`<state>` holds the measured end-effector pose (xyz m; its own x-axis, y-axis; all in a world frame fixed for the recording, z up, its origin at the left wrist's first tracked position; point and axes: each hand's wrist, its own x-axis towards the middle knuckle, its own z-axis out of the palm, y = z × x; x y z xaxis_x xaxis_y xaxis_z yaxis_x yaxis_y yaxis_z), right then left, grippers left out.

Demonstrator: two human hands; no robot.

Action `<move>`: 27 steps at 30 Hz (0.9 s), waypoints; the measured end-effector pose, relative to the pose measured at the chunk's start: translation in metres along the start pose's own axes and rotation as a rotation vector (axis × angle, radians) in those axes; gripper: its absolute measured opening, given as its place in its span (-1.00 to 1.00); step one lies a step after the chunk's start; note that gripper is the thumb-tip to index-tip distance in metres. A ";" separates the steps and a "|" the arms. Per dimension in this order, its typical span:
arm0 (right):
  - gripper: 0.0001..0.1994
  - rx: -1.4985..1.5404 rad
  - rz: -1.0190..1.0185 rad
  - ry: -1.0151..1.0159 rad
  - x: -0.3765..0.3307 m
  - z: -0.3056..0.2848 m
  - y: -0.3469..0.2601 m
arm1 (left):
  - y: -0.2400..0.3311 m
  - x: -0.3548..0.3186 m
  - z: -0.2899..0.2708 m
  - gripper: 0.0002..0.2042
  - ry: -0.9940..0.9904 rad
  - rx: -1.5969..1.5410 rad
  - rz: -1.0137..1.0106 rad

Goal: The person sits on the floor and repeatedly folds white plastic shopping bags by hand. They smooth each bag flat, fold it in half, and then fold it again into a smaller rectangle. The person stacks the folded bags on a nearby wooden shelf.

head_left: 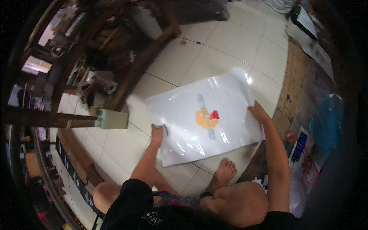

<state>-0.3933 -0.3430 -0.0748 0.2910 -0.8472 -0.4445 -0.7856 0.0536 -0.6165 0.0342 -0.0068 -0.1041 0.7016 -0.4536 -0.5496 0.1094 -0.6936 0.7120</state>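
Between my two hands is a wide, flat white sheet or stack in a glossy clear plastic sleeve (180, 107), with a yellow, red and blue printed picture at its middle. It is tilted above the tiled floor. My left hand (156, 134) is closed on its left edge, thumb on top; a short dark strip shows on the plastic beside that thumb. Closed on the opposite edge is my right hand (258, 112), its other fingers mostly hidden under the sleeve. Below the sleeve's near edge is my bare foot (225, 170).
A pale green jerrycan (113, 119) stands at left by a wooden frame (142, 65) with cluttered shelves. To the right lie a cardboard strip (288, 88), a red tape roll (291, 137), a phone-like dark device (301, 145) and blue plastic (330, 119). Dark wrapped material (203, 9) is at the back.
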 end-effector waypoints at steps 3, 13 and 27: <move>-0.53 0.193 0.054 -0.166 -0.022 0.003 -0.038 | 0.009 -0.019 -0.030 -0.48 0.058 0.072 0.077; -0.53 0.026 0.097 -0.117 -0.038 0.049 -0.068 | 0.001 -0.008 -0.071 -0.60 0.212 0.349 0.109; -0.66 -0.290 -0.131 0.044 -0.044 0.042 -0.075 | 0.012 -0.013 -0.051 -0.41 0.352 0.812 0.108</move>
<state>-0.3244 -0.2871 -0.0367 0.3810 -0.8593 -0.3412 -0.8677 -0.2048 -0.4530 0.0624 0.0196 -0.0656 0.8693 -0.4342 -0.2360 -0.4089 -0.9002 0.1500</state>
